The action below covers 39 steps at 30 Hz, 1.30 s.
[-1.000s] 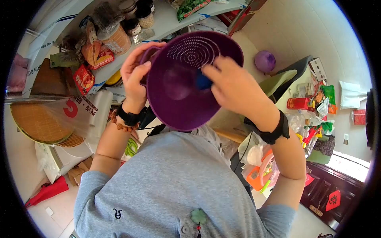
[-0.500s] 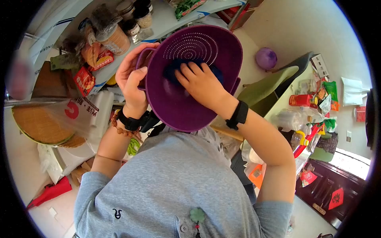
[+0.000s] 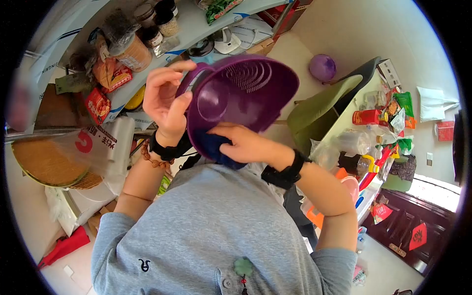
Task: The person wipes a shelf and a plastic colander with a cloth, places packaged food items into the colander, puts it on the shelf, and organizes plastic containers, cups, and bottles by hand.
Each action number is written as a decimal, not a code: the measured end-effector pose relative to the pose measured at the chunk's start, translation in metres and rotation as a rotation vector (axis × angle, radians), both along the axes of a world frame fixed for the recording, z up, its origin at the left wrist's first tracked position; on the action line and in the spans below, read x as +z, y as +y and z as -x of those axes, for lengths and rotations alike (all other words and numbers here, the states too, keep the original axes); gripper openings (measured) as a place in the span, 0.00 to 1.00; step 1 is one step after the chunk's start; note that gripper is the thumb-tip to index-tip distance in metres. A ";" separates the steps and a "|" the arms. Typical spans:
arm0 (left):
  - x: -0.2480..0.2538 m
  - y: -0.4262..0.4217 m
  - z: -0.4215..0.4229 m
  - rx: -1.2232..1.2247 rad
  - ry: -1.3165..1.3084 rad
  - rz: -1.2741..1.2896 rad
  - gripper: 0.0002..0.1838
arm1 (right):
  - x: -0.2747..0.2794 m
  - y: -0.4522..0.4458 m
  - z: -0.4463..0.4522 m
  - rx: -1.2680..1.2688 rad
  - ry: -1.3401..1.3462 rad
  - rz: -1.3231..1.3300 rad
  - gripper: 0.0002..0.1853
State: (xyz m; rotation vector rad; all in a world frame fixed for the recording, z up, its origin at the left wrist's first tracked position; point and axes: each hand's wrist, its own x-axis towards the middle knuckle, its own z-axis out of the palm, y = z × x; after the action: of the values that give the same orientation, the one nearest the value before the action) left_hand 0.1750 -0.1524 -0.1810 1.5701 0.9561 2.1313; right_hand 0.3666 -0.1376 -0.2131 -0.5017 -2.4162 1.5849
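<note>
A purple colander (image 3: 263,105) is tilted in front of my chest, with rings of small holes in its far wall. My left hand (image 3: 166,101) grips its left handle, thumb on the near side. My right hand (image 3: 242,142) is closed on a dark blue cloth (image 3: 210,147), pressing it over the colander's near rim. Part of the cloth hangs outside the rim, and the fingers' undersides are hidden in it.
At the upper left, a shelf (image 3: 196,42) holds jars and food packets. A green chair (image 3: 314,105) stands to the right beside a cluttered table (image 3: 334,120). A purple balloon (image 3: 322,68) lies near the wall. A plastic bag (image 3: 105,147) hangs at left.
The colander has tipped, its far side turning up and its opening narrowing in view. My right hand has moved with the cloth from the inside bottom to the near rim.
</note>
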 end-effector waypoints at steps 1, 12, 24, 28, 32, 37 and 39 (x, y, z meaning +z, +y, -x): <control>-0.001 0.000 -0.005 -0.177 -0.241 0.048 0.17 | -0.002 -0.006 0.004 -0.072 0.110 -0.024 0.23; -0.041 0.007 -0.007 -0.264 -0.143 0.833 0.22 | -0.020 -0.017 0.018 -0.162 0.241 0.627 0.25; 0.013 -0.019 -0.013 -0.278 0.146 0.497 0.26 | -0.009 0.032 0.015 -0.285 0.143 -0.995 0.20; 0.016 -0.022 -0.006 -0.225 0.071 0.380 0.31 | -0.031 0.025 0.013 -0.444 -0.037 -1.050 0.19; 0.015 -0.025 -0.007 -0.222 -0.030 0.322 0.33 | -0.028 0.027 0.002 -0.400 -0.301 -0.975 0.19; 0.010 -0.023 -0.010 -0.124 0.008 0.292 0.32 | 0.023 0.029 -0.001 -0.333 -0.703 -0.476 0.20; 0.018 -0.019 -0.011 -0.039 0.066 0.257 0.31 | 0.025 0.024 0.012 -0.431 -0.245 -0.723 0.21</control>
State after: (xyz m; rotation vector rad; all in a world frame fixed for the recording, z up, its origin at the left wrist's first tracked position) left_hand 0.1857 -0.1709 -0.1630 1.5241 1.1590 1.8551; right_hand 0.3542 -0.1138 -0.1886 -1.0016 -2.5786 0.4497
